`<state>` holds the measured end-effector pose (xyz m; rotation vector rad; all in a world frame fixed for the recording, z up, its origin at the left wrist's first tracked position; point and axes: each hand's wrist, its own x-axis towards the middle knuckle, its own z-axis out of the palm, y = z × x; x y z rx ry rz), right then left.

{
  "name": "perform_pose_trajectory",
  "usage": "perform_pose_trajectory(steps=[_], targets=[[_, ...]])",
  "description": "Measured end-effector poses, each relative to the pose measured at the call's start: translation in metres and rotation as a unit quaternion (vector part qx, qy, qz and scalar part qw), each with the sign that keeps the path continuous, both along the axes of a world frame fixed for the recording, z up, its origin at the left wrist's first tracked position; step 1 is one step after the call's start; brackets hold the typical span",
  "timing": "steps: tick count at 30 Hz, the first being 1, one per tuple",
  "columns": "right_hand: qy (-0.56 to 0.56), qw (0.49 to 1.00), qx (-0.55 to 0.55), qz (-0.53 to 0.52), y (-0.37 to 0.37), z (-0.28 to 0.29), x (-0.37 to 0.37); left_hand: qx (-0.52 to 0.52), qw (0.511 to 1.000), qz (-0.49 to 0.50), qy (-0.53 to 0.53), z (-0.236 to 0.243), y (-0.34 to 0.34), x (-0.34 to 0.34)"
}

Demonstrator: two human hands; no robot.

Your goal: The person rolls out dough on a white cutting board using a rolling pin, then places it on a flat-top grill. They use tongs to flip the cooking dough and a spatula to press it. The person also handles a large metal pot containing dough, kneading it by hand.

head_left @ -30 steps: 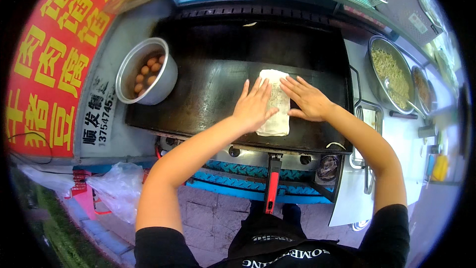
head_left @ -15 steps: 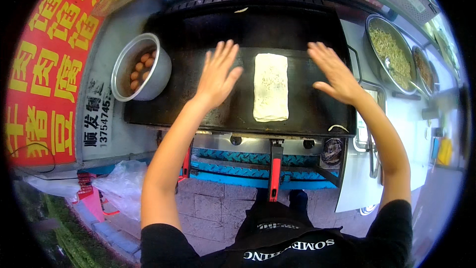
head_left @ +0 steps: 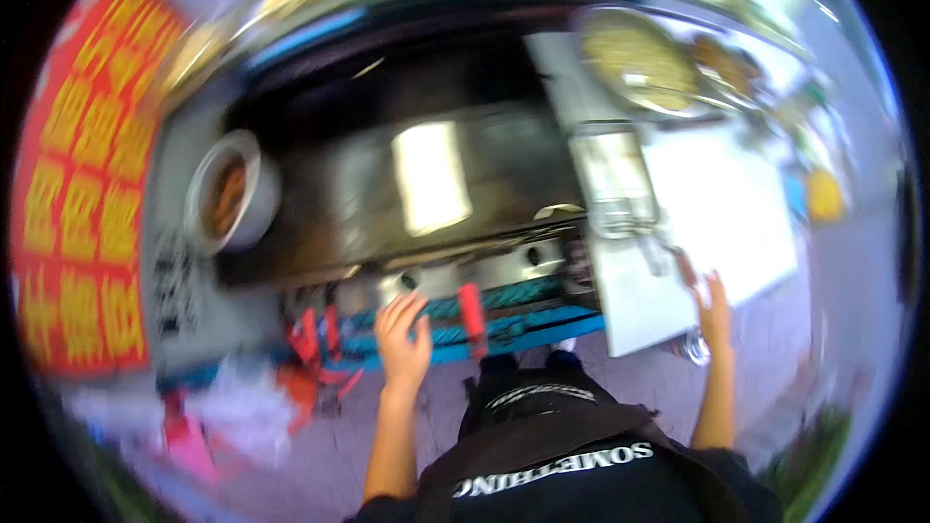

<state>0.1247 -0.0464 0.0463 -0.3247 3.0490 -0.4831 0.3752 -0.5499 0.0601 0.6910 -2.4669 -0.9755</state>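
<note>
The whole view is smeared by motion. A pale rectangular slab of dough (head_left: 432, 179) lies on the black griddle (head_left: 339, 136). My left hand (head_left: 405, 339) is in front of the griddle's near edge, open, its thumb apart from the fingers and nothing in it. Over by the white worktop's near edge is my right hand (head_left: 715, 312), fingers stretched out and nothing visible in them. Just beyond it a brown-handled tool (head_left: 686, 267) rests on the worktop; I cannot tell whether the fingertips touch it.
A pot (head_left: 260, 203) with brown contents stands at the griddle's left. The white worktop (head_left: 727, 203) on the right bears a metal tray (head_left: 593, 174) and a large bowl of chopped pale-green filling (head_left: 639, 58). A red handle (head_left: 472, 318) sticks out below the griddle.
Both hands have drawn back from above the griddle toward me, the right one over to the worktop's near edge. My view has swung right, and the dough slab stays on the griddle.
</note>
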Motion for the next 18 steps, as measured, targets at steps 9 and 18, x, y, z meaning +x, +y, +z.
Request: perform_pose_trajectory(steps=[9, 18], targets=[[-0.007, 0.999, 0.020, -0.036, 0.072, -0.007, -0.039, -0.082, 0.986, -0.143, 0.035, 0.054, 0.067, -0.097], [0.074, 0.993, -0.059, -0.071, 0.245, -0.037, -0.226, -0.056, 0.989, -0.138, 0.024, 0.075, 0.220, -0.195]])
